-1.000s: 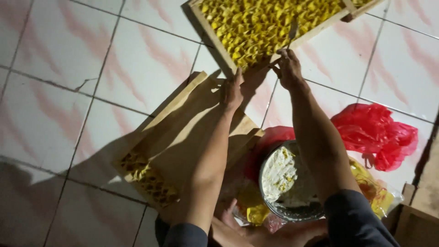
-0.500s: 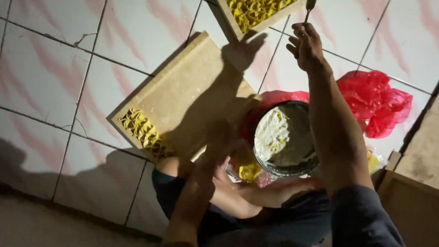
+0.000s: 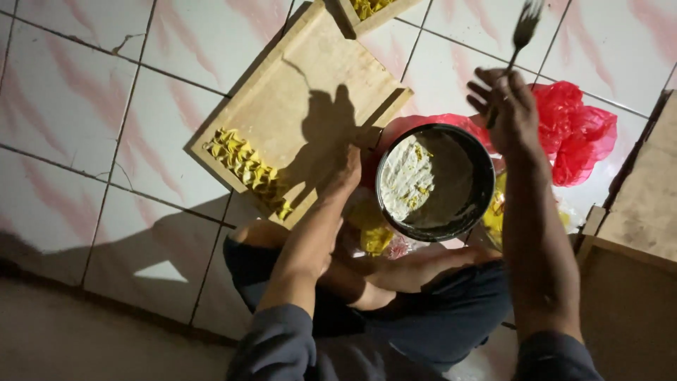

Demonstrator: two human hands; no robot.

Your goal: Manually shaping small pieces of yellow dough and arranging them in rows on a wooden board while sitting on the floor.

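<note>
Now the right hand (image 3: 511,113) grips a fork (image 3: 523,32) tight. The left hand (image 3: 347,169) is half open, holding nothing, beside the bowl (image 3: 435,182). At nine o'clock, the wooden tray (image 3: 310,92) has one yellow row (image 3: 247,169); most stays bare.

A hard, narrow light falls from above near the camera, bright on the tiled floor (image 3: 84,106) and the wooden tray (image 3: 310,92) toward 11 and 12 o'clock. It fades to murk at 6, 7 and 4 o'clock. The left hand (image 3: 345,169) casts a crisp dark shadow on the tray. The fork (image 3: 523,28) at 1 o'clock is motion-blurred. The colours look warm and grainy.
</note>
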